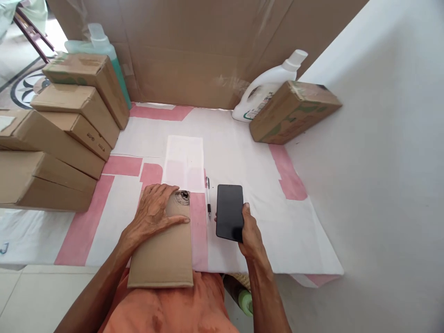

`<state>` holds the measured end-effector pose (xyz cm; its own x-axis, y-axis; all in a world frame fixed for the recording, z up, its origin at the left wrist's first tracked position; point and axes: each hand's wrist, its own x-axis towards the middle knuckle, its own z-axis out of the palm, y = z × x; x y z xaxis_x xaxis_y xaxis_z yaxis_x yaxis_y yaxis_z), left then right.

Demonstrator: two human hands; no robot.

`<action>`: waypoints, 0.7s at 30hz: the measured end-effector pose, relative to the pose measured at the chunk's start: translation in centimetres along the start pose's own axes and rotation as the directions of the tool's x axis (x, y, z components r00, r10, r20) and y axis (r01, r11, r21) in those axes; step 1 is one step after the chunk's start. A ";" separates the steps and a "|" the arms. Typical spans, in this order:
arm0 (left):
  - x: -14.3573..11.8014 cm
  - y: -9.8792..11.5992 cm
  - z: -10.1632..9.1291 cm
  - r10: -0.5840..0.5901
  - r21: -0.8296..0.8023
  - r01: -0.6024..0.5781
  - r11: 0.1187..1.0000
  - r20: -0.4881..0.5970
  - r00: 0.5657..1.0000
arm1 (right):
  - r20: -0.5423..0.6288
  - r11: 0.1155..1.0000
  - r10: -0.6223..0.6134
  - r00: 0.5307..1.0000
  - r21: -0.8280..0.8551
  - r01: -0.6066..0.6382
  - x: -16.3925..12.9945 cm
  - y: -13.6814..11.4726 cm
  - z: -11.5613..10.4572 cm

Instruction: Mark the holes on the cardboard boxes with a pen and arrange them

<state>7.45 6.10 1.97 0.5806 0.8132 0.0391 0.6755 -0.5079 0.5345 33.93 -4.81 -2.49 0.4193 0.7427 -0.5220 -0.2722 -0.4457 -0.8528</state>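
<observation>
My right hand (253,233) is closed around the lower right side of a black smartphone (229,212), its dark screen facing up. Under my left hand (157,210) lies a flat brown cardboard piece (163,263); the palm rests on its upper left part, fingers stretched out and thumb apart. A dark scribbled round mark (183,197) shows on the cardboard near my fingertips. Between the cardboard and the phone lies a pen (208,199), touched by neither hand. Just beyond the cardboard is a white sheet of paper (183,162).
Several cardboard boxes (65,171) are stacked at the left, with a green liquid bottle (118,69) behind them. A white jug (258,95) and another box (294,113) stand at the back right. A large cardboard panel (187,55) closes the back; a wall (381,162) rises right.
</observation>
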 end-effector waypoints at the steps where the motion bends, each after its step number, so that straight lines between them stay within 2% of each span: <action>1: 0.0 0.0 0.0 -0.002 0.002 0.002 1.000 0.002 1.000 | -0.061 0.995 -0.034 0.998 -0.100 0.028 0.6 0.9 -0.8; 3: 0.0 0.1 -0.1 -0.006 0.007 0.006 1.000 0.005 1.000 | -0.141 0.971 -0.070 0.988 -0.237 0.035 1.3 2.4 -2.0; 6: 0.0 0.0 -0.1 -0.006 0.011 0.006 1.000 0.003 1.000 | -0.193 0.943 -0.090 0.977 -0.333 0.021 1.6 3.6 -2.8; 10: 0.0 -0.3 0.1 -0.004 0.011 0.004 1.000 -0.012 1.000 | -0.278 0.850 -0.206 0.938 -0.526 0.030 1.1 3.2 -2.8; 13: -0.1 -0.4 -0.1 0.014 -0.017 -0.015 1.000 -0.056 0.998 | -0.287 0.774 -0.295 0.912 -0.631 0.052 0.7 2.6 -2.9; 16: -0.3 -0.2 -0.9 0.055 -0.097 -0.073 0.993 -0.175 0.983 | -0.258 0.720 -0.335 0.906 -0.691 0.069 0.4 2.4 -3.5; 18: -0.7 -0.3 -1.8 0.047 -0.130 -0.088 0.988 -0.294 0.955 | -0.232 0.688 -0.354 0.906 -0.721 0.084 0.3 2.4 -4.0; 21: -2.1 -1.7 -2.8 -0.071 -0.134 0.011 0.991 -0.446 0.892 | -0.205 0.637 -0.413 0.887 -0.761 0.121 0.1 2.4 -4.6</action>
<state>3.83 6.05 3.34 0.2673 0.8882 0.3737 0.6148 -0.4558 0.6436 37.30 -8.15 -4.64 0.6618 0.7409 -0.1141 0.5365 -0.5744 -0.6182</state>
